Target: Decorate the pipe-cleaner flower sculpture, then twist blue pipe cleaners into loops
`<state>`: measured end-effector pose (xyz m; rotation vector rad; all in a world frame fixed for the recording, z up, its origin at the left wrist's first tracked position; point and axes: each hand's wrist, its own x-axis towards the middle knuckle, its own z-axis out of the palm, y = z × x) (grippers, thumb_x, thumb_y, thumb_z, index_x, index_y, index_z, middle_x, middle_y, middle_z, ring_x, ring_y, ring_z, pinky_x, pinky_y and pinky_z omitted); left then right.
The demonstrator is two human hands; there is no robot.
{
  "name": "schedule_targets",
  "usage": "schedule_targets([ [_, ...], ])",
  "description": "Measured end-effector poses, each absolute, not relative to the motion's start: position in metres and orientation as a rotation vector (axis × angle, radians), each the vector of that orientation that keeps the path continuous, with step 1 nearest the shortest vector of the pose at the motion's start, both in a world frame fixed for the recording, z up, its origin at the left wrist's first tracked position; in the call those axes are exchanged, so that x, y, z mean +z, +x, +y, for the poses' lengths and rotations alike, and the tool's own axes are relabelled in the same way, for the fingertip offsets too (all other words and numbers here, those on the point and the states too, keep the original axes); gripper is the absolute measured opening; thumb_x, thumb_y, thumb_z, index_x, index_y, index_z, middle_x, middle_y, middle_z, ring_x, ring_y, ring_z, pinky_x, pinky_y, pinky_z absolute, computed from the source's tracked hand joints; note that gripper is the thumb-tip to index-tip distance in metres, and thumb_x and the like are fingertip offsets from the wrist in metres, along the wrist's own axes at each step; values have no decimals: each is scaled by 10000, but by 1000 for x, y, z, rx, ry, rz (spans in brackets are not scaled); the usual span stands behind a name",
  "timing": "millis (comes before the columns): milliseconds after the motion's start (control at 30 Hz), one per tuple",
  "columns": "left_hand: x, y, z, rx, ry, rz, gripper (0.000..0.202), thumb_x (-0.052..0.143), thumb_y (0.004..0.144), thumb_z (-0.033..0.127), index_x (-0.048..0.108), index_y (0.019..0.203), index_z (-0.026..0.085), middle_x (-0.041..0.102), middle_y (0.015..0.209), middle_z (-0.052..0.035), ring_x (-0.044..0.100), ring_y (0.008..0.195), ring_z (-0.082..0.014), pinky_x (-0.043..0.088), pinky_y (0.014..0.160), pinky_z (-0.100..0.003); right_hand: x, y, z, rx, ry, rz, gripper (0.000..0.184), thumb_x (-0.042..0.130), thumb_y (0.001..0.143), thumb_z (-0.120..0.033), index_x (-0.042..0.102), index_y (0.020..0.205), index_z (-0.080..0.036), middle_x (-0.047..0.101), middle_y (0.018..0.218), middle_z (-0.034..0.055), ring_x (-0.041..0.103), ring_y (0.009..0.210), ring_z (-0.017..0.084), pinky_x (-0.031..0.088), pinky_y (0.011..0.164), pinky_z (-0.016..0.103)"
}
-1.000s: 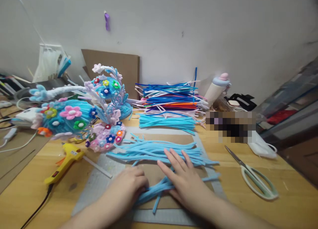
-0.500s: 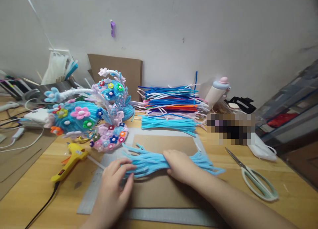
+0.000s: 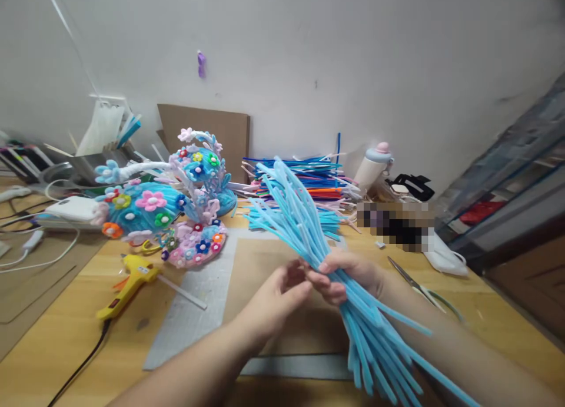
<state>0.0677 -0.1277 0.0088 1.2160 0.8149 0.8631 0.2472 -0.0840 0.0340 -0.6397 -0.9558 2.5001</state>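
Note:
A loose bundle of light-blue pipe cleaners (image 3: 304, 218) is raised slantwise above the mat, its ends fanned out at top and bottom. My right hand (image 3: 348, 274) is wrapped around the middle of it. My left hand (image 3: 282, 292) is just left of that grip, fingers curved and the thumb apart from them. Its fingertips are partly hidden near the bundle, so contact is unclear. Under both hands lies a brown cardboard sheet (image 3: 251, 271) on a grey cutting mat (image 3: 194, 301).
Stacked coloured pipe cleaners (image 3: 304, 180) lie at the back. To the left are a flower-covered pipe-cleaner craft (image 3: 154, 209) and a yellow hot glue gun (image 3: 132, 283). Scissors (image 3: 410, 280) lie at right, partly behind my arm. A white bottle (image 3: 373, 165) stands by the wall.
My right hand has lifted the light-blue bundle off the cardboard and tilted it from lying flat to a steep slant. My left hand has moved right, towards my right hand.

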Motion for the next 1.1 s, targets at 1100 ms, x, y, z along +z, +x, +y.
schedule_targets([
  [1100, -13, 74, -116, 1166, 1000, 1095, 262, 706, 683, 353, 577, 704, 126, 625, 603, -21, 502, 496, -97, 387, 493, -214, -39, 232, -132, 2484, -475, -652, 77, 551, 754, -183, 551, 791, -116, 530, 562, -37, 479, 431, 49, 468, 530, 207],
])
